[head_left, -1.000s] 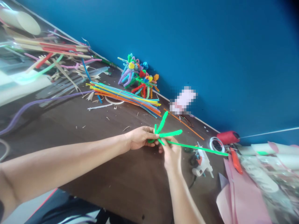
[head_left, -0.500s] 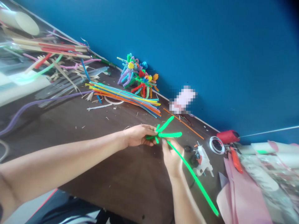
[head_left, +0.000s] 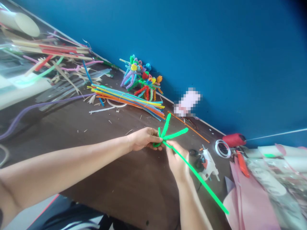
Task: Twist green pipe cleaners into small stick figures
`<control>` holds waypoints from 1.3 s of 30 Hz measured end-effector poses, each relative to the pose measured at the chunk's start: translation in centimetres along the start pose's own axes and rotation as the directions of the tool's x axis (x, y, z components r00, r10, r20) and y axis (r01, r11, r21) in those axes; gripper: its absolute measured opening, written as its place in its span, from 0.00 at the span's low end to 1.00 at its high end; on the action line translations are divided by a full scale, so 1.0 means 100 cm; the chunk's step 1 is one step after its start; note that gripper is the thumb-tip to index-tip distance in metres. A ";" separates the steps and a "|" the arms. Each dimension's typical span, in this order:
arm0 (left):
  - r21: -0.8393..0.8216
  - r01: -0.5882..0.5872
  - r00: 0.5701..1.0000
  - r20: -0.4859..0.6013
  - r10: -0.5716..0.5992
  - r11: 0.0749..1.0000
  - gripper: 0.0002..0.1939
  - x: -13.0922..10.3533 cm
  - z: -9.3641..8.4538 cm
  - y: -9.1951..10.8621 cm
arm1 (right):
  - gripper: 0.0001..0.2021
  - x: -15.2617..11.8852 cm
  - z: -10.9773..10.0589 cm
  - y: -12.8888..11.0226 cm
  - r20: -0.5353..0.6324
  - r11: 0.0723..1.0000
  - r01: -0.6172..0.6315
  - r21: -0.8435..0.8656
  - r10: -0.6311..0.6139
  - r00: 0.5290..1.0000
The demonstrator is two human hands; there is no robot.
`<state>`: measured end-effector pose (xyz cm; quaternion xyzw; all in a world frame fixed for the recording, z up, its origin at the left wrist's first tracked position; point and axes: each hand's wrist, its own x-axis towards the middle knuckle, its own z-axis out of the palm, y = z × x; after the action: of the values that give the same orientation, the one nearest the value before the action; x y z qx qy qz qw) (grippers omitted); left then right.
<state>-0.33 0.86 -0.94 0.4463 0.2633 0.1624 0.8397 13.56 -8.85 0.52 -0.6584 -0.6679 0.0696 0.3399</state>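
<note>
My left hand point(head_left: 144, 140) pinches the centre of a bright green pipe-cleaner shape point(head_left: 170, 131) with short looped arms fanning up and to the right. Just below and to the right of it, my right hand point(head_left: 176, 159) grips the same green pipe cleaner where its long straight tail point(head_left: 203, 185) starts. That tail runs down to the right over the dark wooden table point(head_left: 107, 159).
A bundle of coloured pipe cleaners point(head_left: 129, 99) lies behind the hands, with finished pipe-cleaner figures point(head_left: 141, 78) at the blue wall. A white glue gun point(head_left: 207, 163), tape roll point(head_left: 222, 148), red spool point(head_left: 233, 140) and pink paper point(head_left: 249, 204) lie right. Strips and scraps point(head_left: 52, 60) clutter the left.
The long green tail swung from pointing right down toward the lower right. The looped arms tilted down, then back up. Both hands kept their grip at the centre.
</note>
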 end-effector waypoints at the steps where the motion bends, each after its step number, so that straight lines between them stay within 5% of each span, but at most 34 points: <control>1: 0.060 -0.022 0.998 -0.049 0.025 0.998 0.09 0.000 0.001 0.000 | 0.08 0.000 -0.001 0.000 0.025 0.999 0.031 -0.038 -0.030 0.999; 5: 0.427 -0.102 0.968 -0.167 0.189 0.899 0.09 -0.003 0.005 0.002 | 0.11 -0.002 -0.003 -0.004 0.096 0.961 0.136 -0.239 -0.116 0.989; 11: 0.825 -0.072 0.875 -0.217 0.432 0.560 0.09 -0.007 0.007 0.008 | 0.13 -0.004 -0.004 -0.014 0.224 0.880 0.216 -0.422 -0.129 0.966; 14: 0.849 -0.082 0.865 -0.199 0.461 0.521 0.09 -0.007 0.006 0.010 | 0.13 -0.003 -0.010 -0.021 0.288 0.878 0.216 -0.428 -0.094 0.953; 20: 0.755 -0.107 0.926 -0.162 0.341 0.648 0.10 -0.005 0.001 0.010 | 0.13 -0.003 -0.015 -0.025 0.303 0.936 0.181 -0.302 -0.086 0.949; 27: 0.895 -0.083 0.888 -0.133 0.441 0.437 0.08 -0.004 0.004 0.003 | 0.13 -0.004 -0.001 -0.019 0.214 0.996 -0.014 -0.089 0.033 0.976; 33: 0.897 -0.165 0.911 -0.021 0.412 0.411 0.09 -0.008 0.006 0.004 | 0.21 0.001 -0.009 -0.021 0.251 0.942 -0.303 0.146 0.261 0.932; 39: 0.916 -0.168 0.937 0.034 0.347 0.363 0.08 -0.007 0.001 0.007 | 0.14 0.004 -0.022 -0.012 0.254 0.965 -0.260 0.047 0.240 0.937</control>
<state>-0.87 0.80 -0.13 0.8496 0.3039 0.1591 0.4007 13.84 -9.42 2.96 -0.7101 -0.6125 0.2200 0.2688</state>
